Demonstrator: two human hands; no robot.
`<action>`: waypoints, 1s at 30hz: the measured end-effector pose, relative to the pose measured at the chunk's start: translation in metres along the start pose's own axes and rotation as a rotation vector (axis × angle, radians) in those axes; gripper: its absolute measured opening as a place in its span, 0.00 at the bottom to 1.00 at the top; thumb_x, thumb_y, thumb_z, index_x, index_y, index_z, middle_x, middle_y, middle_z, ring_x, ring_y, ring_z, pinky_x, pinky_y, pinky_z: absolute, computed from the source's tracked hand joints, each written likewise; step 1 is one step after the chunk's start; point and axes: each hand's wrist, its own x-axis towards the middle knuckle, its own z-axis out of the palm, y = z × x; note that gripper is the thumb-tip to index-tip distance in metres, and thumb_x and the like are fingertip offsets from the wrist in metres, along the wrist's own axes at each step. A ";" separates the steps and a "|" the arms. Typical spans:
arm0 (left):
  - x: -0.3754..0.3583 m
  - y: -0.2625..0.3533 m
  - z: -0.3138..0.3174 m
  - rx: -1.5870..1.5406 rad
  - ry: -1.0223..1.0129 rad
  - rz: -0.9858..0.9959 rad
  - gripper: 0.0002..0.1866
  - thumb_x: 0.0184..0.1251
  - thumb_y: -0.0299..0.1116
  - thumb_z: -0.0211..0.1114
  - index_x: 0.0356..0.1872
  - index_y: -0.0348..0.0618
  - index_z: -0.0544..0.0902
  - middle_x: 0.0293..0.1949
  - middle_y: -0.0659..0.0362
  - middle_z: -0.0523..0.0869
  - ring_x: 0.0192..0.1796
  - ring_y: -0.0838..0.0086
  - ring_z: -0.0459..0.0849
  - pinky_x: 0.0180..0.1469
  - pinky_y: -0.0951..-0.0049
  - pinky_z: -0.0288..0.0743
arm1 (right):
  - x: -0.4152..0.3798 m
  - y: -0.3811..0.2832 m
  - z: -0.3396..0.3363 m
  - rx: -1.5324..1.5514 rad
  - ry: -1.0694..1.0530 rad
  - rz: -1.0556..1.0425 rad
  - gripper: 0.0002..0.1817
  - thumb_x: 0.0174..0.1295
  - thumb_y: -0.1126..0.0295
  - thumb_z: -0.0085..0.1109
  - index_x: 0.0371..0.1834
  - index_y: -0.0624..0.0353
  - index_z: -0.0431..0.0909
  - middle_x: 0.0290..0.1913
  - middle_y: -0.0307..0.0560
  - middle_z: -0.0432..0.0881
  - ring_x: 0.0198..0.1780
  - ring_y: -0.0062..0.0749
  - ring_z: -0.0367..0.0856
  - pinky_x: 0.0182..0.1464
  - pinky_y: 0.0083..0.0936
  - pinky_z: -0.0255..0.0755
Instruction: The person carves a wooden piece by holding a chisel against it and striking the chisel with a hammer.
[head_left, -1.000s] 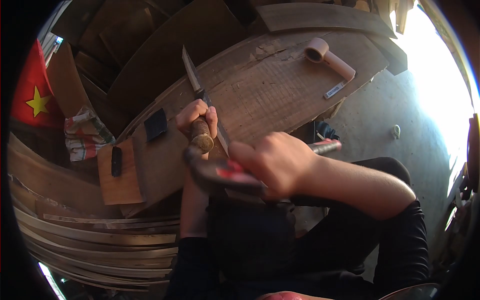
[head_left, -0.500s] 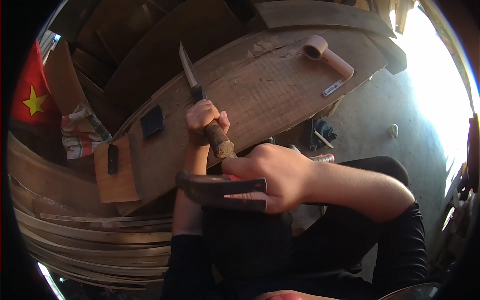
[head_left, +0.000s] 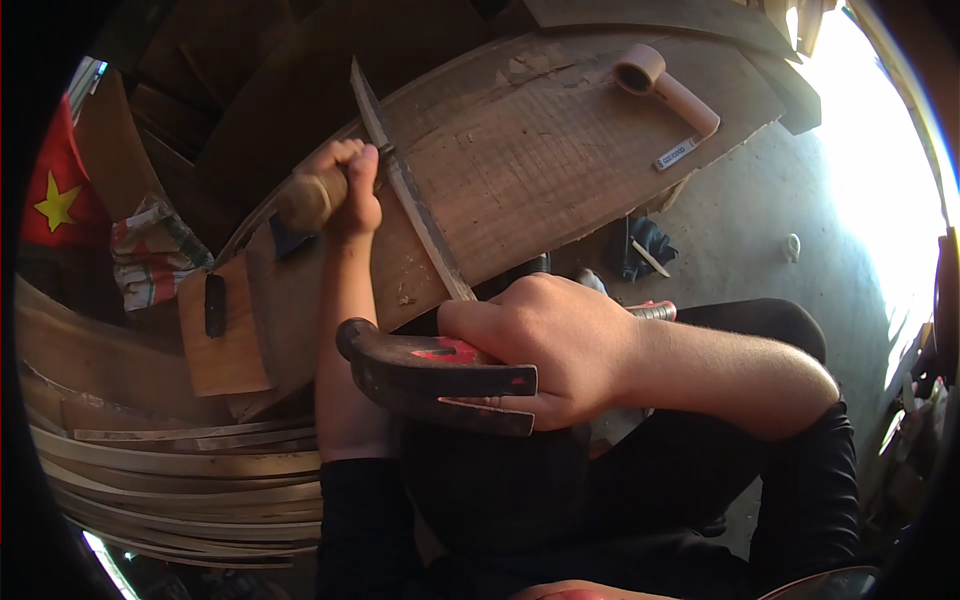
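Observation:
My left hand point(head_left: 350, 190) is closed round a chisel point(head_left: 308, 203) by its thick wooden handle, whose butt points left toward me. Most of its blade is hidden behind my fingers. A long thin wooden strip point(head_left: 430, 232) slants across the curved board point(head_left: 540, 160), passing just right of that fist. The strip's near end meets the thumb side of my right hand point(head_left: 545, 345). This hand grips a claw hammer point(head_left: 430, 385) close behind its head, the claws lying over my fingers and the grip end showing beyond the wrist.
A tape roll and pink tube point(head_left: 685, 105) lie on the board's right part, beside a small white label point(head_left: 675, 153). At left sits a wood block with a black piece point(head_left: 215, 305). Stacked curved slats point(head_left: 190, 480) fill the lower left. A dark scrap point(head_left: 645, 248) is on the floor.
My left hand has moved up and left, swinging the chisel's handle from pointing toward me to pointing left. More of the wooden strip now shows. My right hand stays nearly still with the hammer.

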 end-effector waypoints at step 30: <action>-0.005 0.032 0.022 0.276 0.086 -0.037 0.16 0.66 0.37 0.71 0.20 0.42 0.79 0.15 0.64 0.73 0.20 0.78 0.71 0.25 0.70 0.64 | 0.034 -0.021 -0.019 -0.353 0.369 -0.125 0.12 0.64 0.77 0.61 0.50 0.68 0.80 0.42 0.57 0.82 0.33 0.49 0.83 0.33 0.37 0.75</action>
